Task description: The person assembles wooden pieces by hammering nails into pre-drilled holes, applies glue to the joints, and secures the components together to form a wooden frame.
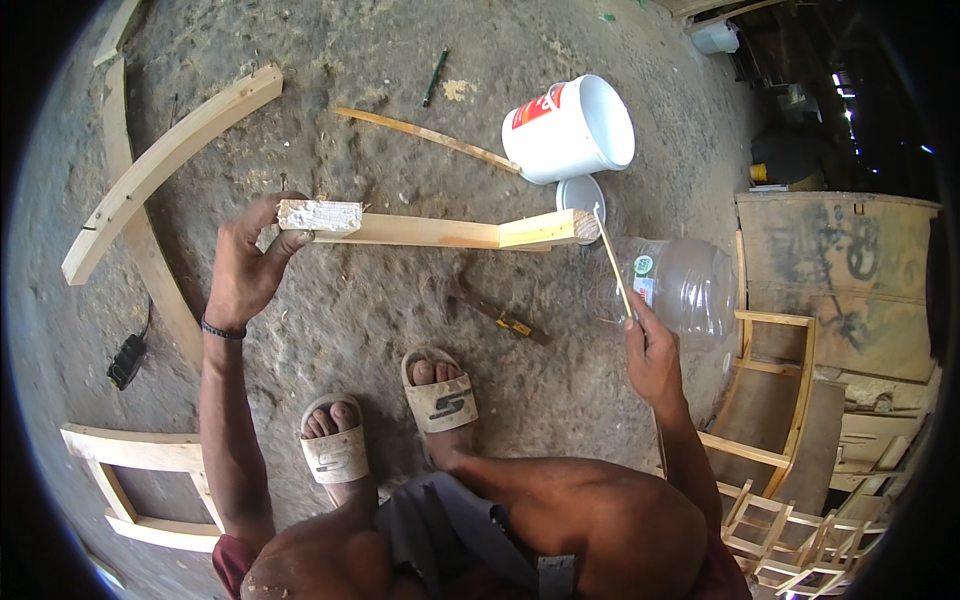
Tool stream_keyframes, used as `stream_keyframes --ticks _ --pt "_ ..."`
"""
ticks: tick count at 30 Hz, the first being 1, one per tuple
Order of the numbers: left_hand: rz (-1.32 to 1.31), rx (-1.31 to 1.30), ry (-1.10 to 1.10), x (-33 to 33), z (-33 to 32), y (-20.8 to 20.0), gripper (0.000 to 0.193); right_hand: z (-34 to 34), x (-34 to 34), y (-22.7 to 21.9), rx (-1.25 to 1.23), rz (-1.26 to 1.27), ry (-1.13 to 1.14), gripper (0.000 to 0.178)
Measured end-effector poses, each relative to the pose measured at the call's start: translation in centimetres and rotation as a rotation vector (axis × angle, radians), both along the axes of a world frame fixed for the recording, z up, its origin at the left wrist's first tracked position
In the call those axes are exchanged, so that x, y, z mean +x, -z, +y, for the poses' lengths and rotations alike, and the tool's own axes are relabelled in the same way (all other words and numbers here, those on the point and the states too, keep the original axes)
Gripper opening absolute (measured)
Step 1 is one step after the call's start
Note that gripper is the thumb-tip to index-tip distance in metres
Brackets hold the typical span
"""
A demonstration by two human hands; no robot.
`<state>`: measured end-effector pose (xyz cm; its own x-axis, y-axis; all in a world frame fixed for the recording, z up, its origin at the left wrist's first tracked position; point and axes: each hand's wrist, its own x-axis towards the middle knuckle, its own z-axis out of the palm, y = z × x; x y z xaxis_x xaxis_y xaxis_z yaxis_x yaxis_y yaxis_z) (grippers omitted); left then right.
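Note:
My left hand (248, 265) grips one end of a pale wooden piece (425, 231) made of joined lengths, thumb below and fingers above. White paste coats the end face beside those fingers. In my right hand (655, 355) is a thin wooden stick (613, 262), its white-smeared tip at the piece's other end. That end's face also looks whitish. Just behind it, a small grey-white round lid or dish (580, 190) sits against a white bucket (560, 132) lying on its side. Near my right hand lies a large transparent plastic bottle (690, 290).
A hammer (512, 322) lies on the rough floor before my sandalled feet. Curved timber (165, 175), a narrow strip (425, 135) and a dark pencil-like rod (435, 78) lie around. Wooden frames (140, 450) stand left and right; a wooden cabinet (840, 285) is at right.

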<state>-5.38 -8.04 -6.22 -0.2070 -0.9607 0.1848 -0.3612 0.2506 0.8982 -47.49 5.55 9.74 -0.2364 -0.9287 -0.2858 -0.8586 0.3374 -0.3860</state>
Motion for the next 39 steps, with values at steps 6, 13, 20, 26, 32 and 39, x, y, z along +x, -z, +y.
stream_keyframes --ticks 6,13,20,26,32,39 --pt "-0.010 -0.014 -0.009 -0.4 -0.1 0.1 0.035 1.2 0.4 1.5 -0.006 0.065 -0.160 0.041" --pt "0.027 0.003 0.012 -0.5 -0.3 0.1 0.035 0.4 -0.1 1.9 -0.106 -0.031 -0.022 0.041" --pt "0.002 0.004 -0.014 -0.2 -0.1 0.1 0.035 1.3 0.7 0.7 -0.017 0.010 0.006 0.042" --pt "-0.014 0.004 0.016 -0.1 -0.2 0.2 0.036 2.9 0.4 1.9 -0.109 0.041 -0.102 0.042" --pt "0.018 -0.005 0.003 -0.4 -0.1 0.0 0.036 1.2 -2.4 0.8 0.122 -0.688 0.401 0.039" --pt "-0.005 -0.022 0.010 -0.2 -0.1 -0.2 0.035 0.4 -5.9 3.7 0.251 -1.069 0.525 0.024"
